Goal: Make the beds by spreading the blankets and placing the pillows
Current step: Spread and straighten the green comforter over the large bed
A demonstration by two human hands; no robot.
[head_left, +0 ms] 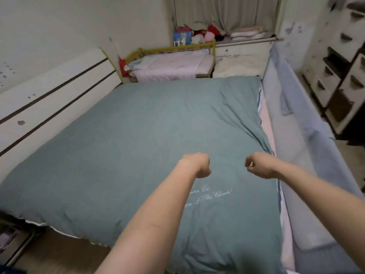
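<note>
Big teal-green quilted blanket (150, 139) is spread pretty flat over the large bed, reaching from the white striped headboard (53, 91) on the left to the grey-blue fabric bed rail (292, 123) on the right. Both arms are stretched out above it, left hand (198, 165) and right hand (258, 165) each with fingers curled into a loose fist, and I can't tell if they're pinching any fabric. A small yellow-framed cot with pink bedding (173, 64) sits past the far end.

A home bedroom: large bed (138, 135) with headboard (49, 91), small cot (173, 62), curtained window (227, 12), drawers (335, 80).
</note>
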